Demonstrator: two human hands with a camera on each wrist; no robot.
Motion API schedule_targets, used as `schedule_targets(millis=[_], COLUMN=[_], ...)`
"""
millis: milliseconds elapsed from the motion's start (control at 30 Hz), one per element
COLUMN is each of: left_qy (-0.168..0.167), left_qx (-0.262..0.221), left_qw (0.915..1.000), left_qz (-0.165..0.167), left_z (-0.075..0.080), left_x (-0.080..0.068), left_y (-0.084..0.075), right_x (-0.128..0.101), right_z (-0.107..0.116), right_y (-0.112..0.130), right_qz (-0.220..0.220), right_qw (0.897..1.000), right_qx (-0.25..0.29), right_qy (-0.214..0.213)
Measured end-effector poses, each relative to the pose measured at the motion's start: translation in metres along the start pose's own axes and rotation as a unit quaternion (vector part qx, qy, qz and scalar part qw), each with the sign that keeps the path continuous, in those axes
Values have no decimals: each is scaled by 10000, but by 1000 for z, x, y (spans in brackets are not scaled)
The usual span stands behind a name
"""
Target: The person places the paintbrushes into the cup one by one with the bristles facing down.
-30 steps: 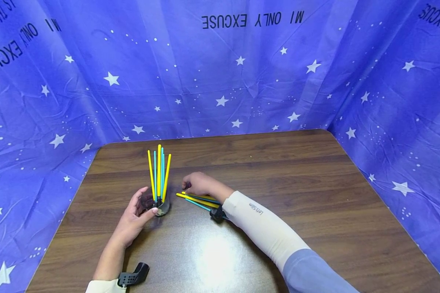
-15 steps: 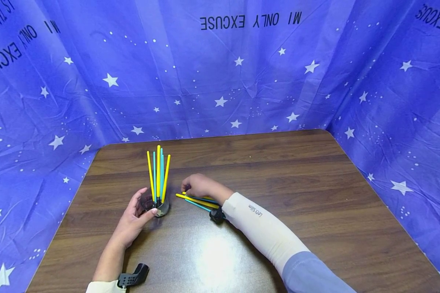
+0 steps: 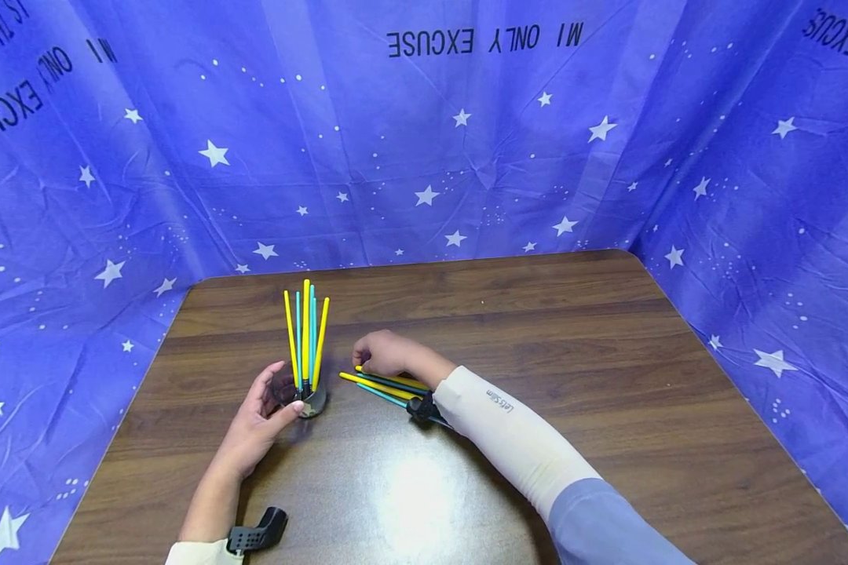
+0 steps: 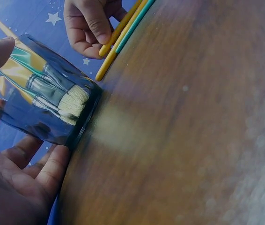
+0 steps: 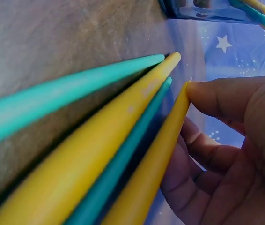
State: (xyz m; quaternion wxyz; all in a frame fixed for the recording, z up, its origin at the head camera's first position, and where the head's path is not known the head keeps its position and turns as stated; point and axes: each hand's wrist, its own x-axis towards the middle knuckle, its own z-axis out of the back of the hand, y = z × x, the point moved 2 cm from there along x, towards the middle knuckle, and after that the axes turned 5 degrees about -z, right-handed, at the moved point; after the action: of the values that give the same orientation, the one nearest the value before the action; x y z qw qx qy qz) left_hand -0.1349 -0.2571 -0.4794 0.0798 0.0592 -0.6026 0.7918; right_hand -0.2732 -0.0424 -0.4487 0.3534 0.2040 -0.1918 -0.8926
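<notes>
Your left wrist view shows what the head view barely gives: bristles at the lower ends of the brushes [image 4: 53, 93], seen through the wall of the clear cup [image 4: 15, 108]. Your left hand [image 3: 254, 424] holds that cup, thumb on one side and fingers round the other. From above you see the yellow and teal handles rise out of that grip and fan slightly apart.

Your right wrist view shows the other grip closely: your right hand [image 3: 385, 351] pinches the end of a yellow handle [image 5: 156, 154], thumb on its tip and fingers curled underneath. Just beside that pinch lie a thin teal handle [image 5: 123, 168], a thicker yellow handle [image 5: 95, 140] and another teal handle [image 5: 53, 103], in that order outward. The cup stands on the table [image 3: 537, 329], near your right fingertips and apart from them.

Against the frame from a second ago, your right hand and the pinched end have edged a little away from the cup, and the gap to the thicker handle's tip is wider. Your left grip matches the earlier one.

Your right forearm and the black wrist camera [image 3: 422, 408] hide the far ends of the loose handles, and the right wrist view cuts those ends off. From overhead, your right fingertips are hard to make out.
</notes>
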Motion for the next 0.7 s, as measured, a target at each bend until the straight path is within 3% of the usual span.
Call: schedule_targets(millis=[433,700], left_qy=[-11,-5], left_qx=[-92,-80], left_qw=[10000,10000], left_qz=[-16,-50], left_z=[-1,-1], left_x=[1,1], left_y=[-2,0], right_x=[-21,-37], right_z=[33,59], right_y=[-3,8], right_qz=[223,390], right_qw=[9969,9843], right_qx=[393,1170], right_qy=[-649,-1261])
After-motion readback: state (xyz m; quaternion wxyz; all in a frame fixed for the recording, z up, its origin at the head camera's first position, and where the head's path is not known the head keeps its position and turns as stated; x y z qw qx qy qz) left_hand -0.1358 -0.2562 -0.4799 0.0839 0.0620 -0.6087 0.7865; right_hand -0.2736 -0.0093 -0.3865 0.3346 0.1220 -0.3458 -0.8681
